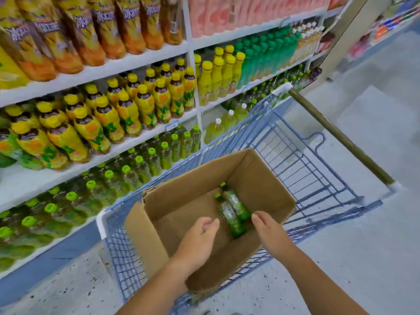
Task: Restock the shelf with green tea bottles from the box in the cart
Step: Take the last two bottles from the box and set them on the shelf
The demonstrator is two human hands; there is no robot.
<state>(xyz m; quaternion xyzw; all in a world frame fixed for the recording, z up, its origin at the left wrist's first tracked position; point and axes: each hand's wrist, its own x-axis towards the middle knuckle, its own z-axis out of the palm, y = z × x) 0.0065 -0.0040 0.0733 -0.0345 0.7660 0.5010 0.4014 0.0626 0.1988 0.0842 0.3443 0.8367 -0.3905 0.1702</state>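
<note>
Both hands are reaching into the open box (pixel 261 178): left hand (pixel 200 237) and right hand (pixel 268 230) loosely spread, empty, flanking two lying bottles (pixel 231 212) amid bare cardboard floor.

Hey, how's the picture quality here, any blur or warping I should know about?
Head view: wide-angle warping bows the shelf rails and splays the bottles outward at the left edge; the far aisle at upper right is smeared and soft; the two green tea bottles in the cardboard box look a little soft; lighting is flat and bright, with no strong shadows.

Bottle labels (pixel 229 213) blurred, perhaps unreadable; box (pixel 261 178) hides cart floor.
</note>
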